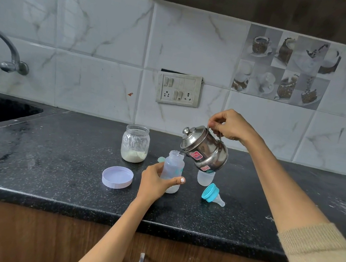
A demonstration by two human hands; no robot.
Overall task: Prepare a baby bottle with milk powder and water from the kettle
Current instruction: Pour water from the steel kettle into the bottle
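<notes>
Water pouring is under way at the dark speckled surface (pixel 55 160): the right hand (pixel 229 124) has its grip curled round the thin wire handle of a small steel kettle (pixel 205 150), which hangs tilted forward and to the left, lid still on, with its spout touching the open mouth of the baby bottle (pixel 172 170). The left hand (pixel 154 183) wraps its grip round the lower half of that clear bottle, thumb across the front, keeping it upright on the surface; a pale layer shows at the bottle's bottom, though whether it is powder or liquid cannot be told. Behind and to the left of the bottle stands an open glass jar (pixel 135 143) with cream-coloured milk powder in its base and powder dusting its walls. The jar's round white lid (pixel 117 177) lies upside down just left of the left hand. A translucent cap (pixel 205 177) sits under the tilted kettle, and near it, toward the front edge, the blue ring with its teat (pixel 212 194) lies on its side. A small blue-green object peeks out behind the bottle, too hidden to identify. A sink (pixel 0 109) and tap (pixel 11 56) lie at far left, and a socket panel (pixel 178 89) is set in the tiled wall.
</notes>
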